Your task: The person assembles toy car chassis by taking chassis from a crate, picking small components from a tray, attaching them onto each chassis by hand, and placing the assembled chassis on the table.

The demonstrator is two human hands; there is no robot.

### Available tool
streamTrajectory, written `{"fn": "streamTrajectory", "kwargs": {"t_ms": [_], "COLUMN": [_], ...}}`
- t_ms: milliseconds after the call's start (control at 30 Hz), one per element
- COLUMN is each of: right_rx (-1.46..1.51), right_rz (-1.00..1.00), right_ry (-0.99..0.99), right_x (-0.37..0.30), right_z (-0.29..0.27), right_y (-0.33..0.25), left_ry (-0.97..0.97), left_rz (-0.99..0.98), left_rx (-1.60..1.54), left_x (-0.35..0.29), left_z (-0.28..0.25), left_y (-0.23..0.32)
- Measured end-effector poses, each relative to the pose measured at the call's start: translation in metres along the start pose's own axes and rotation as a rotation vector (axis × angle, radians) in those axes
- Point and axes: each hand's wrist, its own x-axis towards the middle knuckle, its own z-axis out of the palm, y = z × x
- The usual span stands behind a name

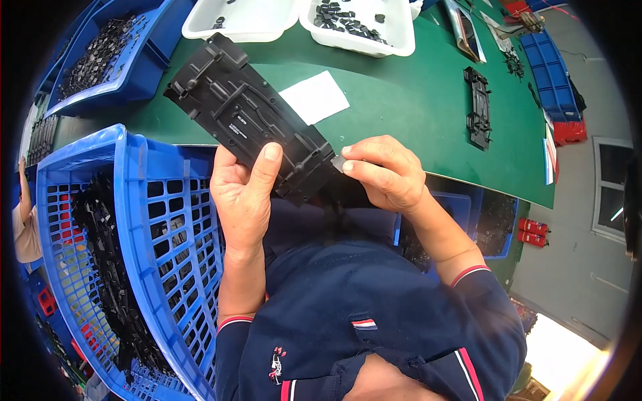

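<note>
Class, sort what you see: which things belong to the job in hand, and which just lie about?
Job:
- black molded part in left hand
- small piece in right hand
- white tray of black pieces, probably

Apparently lying about:
- white sheet
- red cylinders

The head-worn left fisheye looks down from close above the person's dark shirt [408, 287] at lower centre, takes in the left hand [244, 184] and right hand [391, 174] mid-frame, and faces outward over the green table [414, 93] across the top.
</note>
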Motion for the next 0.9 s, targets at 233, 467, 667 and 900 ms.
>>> {"fn": "streamTrajectory", "kwargs": {"t_ms": [233,467,667,900], "right_rx": [-0.006,-0.012,-0.028,-0.043], "right_rz": [0.009,0.010,0.006,0.004], "right_ry": [-0.013,-0.024,-0.035,-0.068], "right_x": [-0.0031,-0.0032,-0.0035,-0.0018], "right_z": [0.0019,0.0031,0.0036,0.0028], "right_y": [0.0003,0.0006,0.0012,0.0029], "left_ry": [-0.014,-0.039,-0.041,-0.048], "left_rz": [0.037,0.036,0.031,0.052], "left_rx": [0.036,0.058,0.063,0.068], "left_x": [-0.0021,-0.0040,-0.0043,-0.0048], "left_z": [0.0010,0.0009,0.0012,0.0026], "left_y": [0.0010,0.0009,0.0021,0.0036]}}
